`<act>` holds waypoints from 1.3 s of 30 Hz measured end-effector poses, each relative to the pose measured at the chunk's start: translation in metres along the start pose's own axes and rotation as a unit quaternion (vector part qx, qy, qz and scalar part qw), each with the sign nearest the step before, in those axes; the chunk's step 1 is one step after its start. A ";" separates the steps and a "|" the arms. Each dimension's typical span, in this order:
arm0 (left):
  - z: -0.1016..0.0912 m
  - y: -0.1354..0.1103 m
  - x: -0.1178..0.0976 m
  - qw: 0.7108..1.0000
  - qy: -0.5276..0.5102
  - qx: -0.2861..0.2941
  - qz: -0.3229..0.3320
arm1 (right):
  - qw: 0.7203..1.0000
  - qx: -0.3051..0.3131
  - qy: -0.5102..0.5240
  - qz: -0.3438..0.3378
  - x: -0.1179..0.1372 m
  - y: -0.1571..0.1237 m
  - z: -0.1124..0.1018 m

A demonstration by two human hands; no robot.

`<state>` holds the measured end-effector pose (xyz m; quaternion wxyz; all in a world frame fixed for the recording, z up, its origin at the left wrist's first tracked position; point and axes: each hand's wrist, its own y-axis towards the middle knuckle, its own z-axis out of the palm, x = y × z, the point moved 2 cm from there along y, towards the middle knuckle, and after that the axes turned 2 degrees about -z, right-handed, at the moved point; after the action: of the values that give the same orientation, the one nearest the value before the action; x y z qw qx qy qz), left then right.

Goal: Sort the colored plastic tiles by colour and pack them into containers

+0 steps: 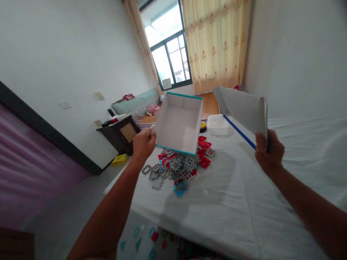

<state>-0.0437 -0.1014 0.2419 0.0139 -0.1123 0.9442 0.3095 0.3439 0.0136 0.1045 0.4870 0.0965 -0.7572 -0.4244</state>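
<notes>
My left hand (144, 143) grips the left wall of a shallow white box (180, 122) with teal edges. The box is tilted up, and its bare inside faces me. Closed on the near edge of a second white box or lid (244, 110), with one blue edge, is my right hand (269, 151). That piece is tipped on its side, off to the right. Below the teal-edged box, a heap of grey, red and blue notched plastic pieces (176, 164) lies on the white sheet.
Behind the heap stand a clear plastic tub (218, 125) and a small black-and-yellow round thing (203, 127). A dark cabinet (119, 134) is at the left, with a yellow box (119, 160) near its foot. Coloured pieces (154, 236) lie on the floor below the near edge.
</notes>
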 end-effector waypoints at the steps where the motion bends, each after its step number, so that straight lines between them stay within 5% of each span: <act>1: 0.014 -0.011 -0.014 0.997 -0.059 0.041 0.009 | 0.997 -0.009 -0.028 -0.075 0.014 0.008 -0.012; 4: 0.059 -0.050 -0.060 0.972 -0.195 0.126 0.044 | 0.955 0.047 -0.124 -0.266 0.055 0.021 -0.043; 10: 0.126 -0.106 -0.124 0.919 -0.315 0.234 0.032 | 0.856 0.270 -0.269 -0.349 0.071 -0.014 -0.056; 13: 0.138 -0.113 -0.130 0.884 -0.386 0.262 -0.015 | 0.825 0.319 -0.295 -0.361 0.060 -0.042 -0.056; 17: 0.147 -0.115 -0.119 0.778 -0.523 0.330 -0.109 | 0.816 0.343 -0.290 -0.363 0.059 -0.067 -0.061; 19: 0.149 -0.116 -0.111 0.752 -0.544 0.341 -0.150 | 0.818 0.352 -0.275 -0.362 0.062 -0.073 -0.065; 28: 0.133 -0.117 -0.113 0.711 -0.572 0.391 -0.117 | 0.816 0.367 -0.239 -0.378 0.053 -0.074 -0.073; 34: 0.137 -0.116 -0.118 0.736 -0.544 0.398 -0.066 | 0.809 0.346 -0.272 -0.389 0.077 -0.069 -0.087; 39: 0.142 -0.114 -0.120 0.754 -0.538 0.374 -0.045 | 0.820 0.374 -0.262 -0.345 0.059 -0.074 -0.085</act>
<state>0.0926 -0.0829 0.0729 0.5745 0.0442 0.8151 -0.0600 0.3643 -0.1120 0.1023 0.0190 0.4114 -0.8738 -0.2585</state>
